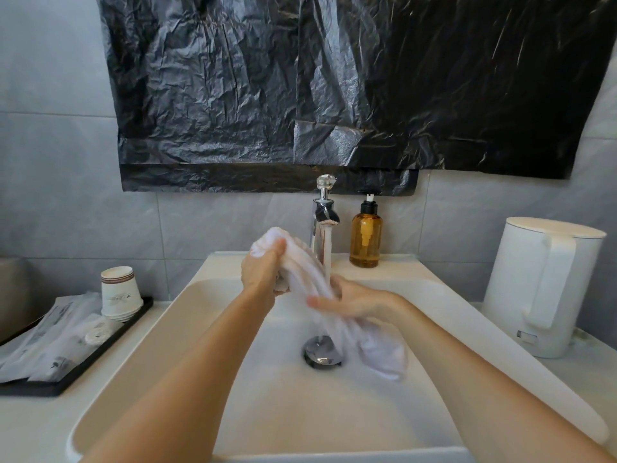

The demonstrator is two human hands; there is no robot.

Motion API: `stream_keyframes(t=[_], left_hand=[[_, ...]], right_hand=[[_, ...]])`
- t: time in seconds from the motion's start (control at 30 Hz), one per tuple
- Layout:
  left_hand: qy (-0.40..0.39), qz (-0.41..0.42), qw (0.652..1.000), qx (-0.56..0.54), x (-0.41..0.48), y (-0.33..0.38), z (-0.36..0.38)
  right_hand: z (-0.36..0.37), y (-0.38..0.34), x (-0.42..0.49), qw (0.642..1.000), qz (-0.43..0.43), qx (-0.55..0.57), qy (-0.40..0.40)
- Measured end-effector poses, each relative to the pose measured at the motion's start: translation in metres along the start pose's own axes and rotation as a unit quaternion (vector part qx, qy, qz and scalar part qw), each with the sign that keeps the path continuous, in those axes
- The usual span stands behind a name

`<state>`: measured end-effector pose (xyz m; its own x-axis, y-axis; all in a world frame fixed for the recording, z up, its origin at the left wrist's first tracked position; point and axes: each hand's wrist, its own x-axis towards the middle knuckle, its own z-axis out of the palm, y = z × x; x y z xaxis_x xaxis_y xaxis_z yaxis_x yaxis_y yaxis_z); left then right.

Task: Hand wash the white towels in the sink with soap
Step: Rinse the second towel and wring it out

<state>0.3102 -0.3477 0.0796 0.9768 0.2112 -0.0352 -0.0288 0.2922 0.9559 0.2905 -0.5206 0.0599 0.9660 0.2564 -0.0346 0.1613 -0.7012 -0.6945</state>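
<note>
A wet white towel hangs over the white sink, stretched from upper left to lower right. My left hand grips its bunched upper end. My right hand holds the middle of the towel, with its fingers wrapped round the cloth just under the running water. The towel's loose lower end droops beside the chrome drain. Water streams from the chrome faucet. An amber soap pump bottle stands on the sink ledge right of the faucet.
A white electric kettle stands on the counter at the right. At the left, a black tray carries wrapped toiletries and stacked paper cups. Black plastic sheeting covers the wall above.
</note>
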Motion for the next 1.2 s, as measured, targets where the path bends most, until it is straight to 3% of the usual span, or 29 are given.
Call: stream_keyframes(t=[0.1,0.2,0.3,0.4,0.57,0.7,0.8,1.0,1.2], left_hand=[[0.043,-0.016,0.996,-0.082,0.002,0.007,-0.005],[0.074,-0.025,0.99,-0.12,0.001,0.013,-0.007],[0.099,-0.018,0.99,-0.098,0.002,0.017,-0.01],[0.077,0.016,0.996,-0.037,0.004,0.015,-0.013],[0.037,-0.008,0.999,0.011,-0.004,0.001,0.002],[0.049,0.115,0.973,0.193,-0.01,-0.012,0.014],[0.053,0.13,0.972,0.187,-0.015,-0.014,0.018],[0.008,0.16,0.959,0.232,-0.022,-0.02,0.037],[-0.017,0.137,0.962,0.235,-0.018,-0.023,0.032]], right_hand=[[0.001,0.018,-0.001,0.988,0.07,-0.13,-0.035],[-0.005,0.021,0.003,0.989,0.113,-0.092,-0.005],[-0.024,0.009,0.002,0.981,0.119,0.152,0.027],[-0.032,-0.011,0.004,0.916,0.069,0.387,0.082],[-0.009,-0.022,0.014,0.851,0.053,0.5,0.152],[0.025,-0.033,0.018,0.859,0.063,0.472,0.189],[0.026,-0.044,0.019,0.883,0.106,0.363,0.279],[0.017,-0.035,0.018,0.813,0.177,0.348,0.431],[0.016,-0.03,0.013,0.839,0.187,0.304,0.411]])
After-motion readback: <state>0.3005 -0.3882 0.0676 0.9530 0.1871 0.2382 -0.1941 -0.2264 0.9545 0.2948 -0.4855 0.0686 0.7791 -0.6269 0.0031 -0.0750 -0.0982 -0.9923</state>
